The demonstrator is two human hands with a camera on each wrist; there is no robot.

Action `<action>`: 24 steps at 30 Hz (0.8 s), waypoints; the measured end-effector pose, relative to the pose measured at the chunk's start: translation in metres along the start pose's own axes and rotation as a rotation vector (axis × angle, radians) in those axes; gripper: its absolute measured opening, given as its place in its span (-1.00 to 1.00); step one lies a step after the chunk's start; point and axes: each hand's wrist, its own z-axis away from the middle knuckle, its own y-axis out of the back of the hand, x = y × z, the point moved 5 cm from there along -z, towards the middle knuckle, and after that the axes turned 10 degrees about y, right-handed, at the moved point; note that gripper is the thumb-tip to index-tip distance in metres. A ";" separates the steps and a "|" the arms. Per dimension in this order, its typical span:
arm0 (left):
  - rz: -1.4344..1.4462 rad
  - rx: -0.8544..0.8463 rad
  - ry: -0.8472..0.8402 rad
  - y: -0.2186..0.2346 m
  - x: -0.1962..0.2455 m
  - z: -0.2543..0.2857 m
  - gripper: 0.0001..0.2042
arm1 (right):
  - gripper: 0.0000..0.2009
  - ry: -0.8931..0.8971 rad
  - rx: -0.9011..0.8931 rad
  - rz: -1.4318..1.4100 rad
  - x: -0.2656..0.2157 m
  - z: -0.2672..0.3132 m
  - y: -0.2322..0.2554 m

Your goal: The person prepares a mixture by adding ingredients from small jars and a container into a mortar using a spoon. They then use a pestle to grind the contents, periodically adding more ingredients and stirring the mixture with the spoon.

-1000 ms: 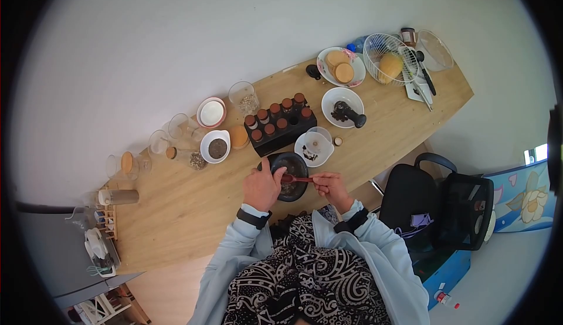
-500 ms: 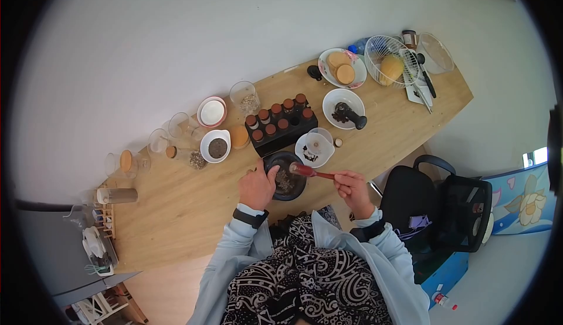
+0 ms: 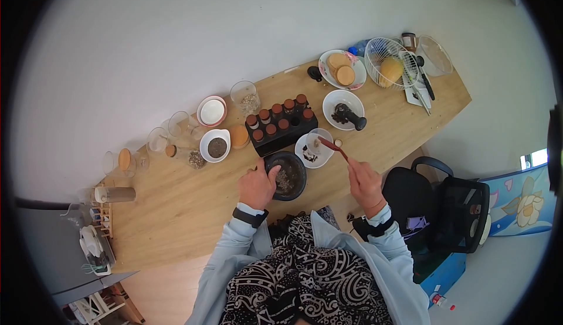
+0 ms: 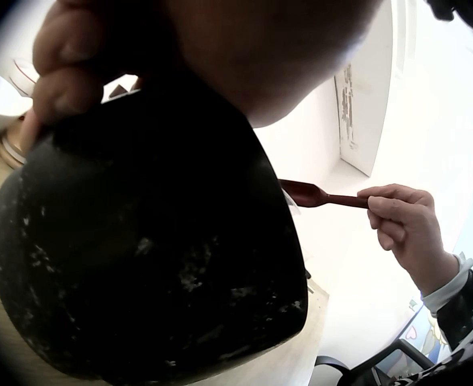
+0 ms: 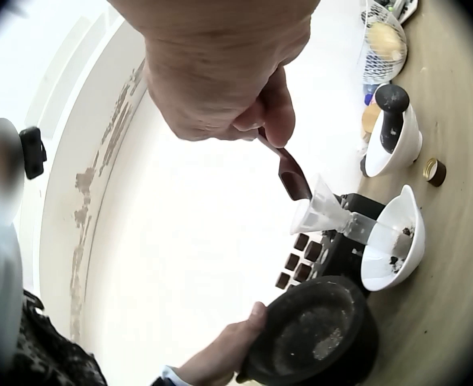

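Note:
My left hand grips the rim of a black stone mortar, which has coarse ground bits inside. In the left wrist view the mortar's dark outer wall fills much of the picture. The right hand pinches the handle of a red-brown wooden scoop. The scoop's bowl tilts down at the mouth of a clear funnel in the right wrist view. That funnel sits in a small glass vial, standing in a white bowl with dark bits on its bottom.
Behind the mortar stands a black rack of brown-capped spice vials. A white bowl holds the pestle; a small cap lies before it. Glass jars and a bowl of dark grains line the left. A wire basket stands far right.
My right hand has lifted the scoop out of the mortar and carried it right to the funnel, tilting it there. The left hand stays on the mortar, which sits slightly more level.

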 end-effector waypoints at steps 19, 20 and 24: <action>-0.034 -0.018 -0.039 0.002 0.007 0.002 -0.46 | -0.61 0.300 -0.432 -0.011 -0.030 0.034 -0.079; -0.037 -0.016 -0.035 0.002 0.006 0.002 -0.46 | -0.61 0.302 -0.431 -0.015 -0.033 0.032 -0.080; -0.019 -0.013 -0.036 -0.001 0.004 0.000 -0.48 | -0.60 0.312 -0.483 -0.125 -0.043 0.018 -0.064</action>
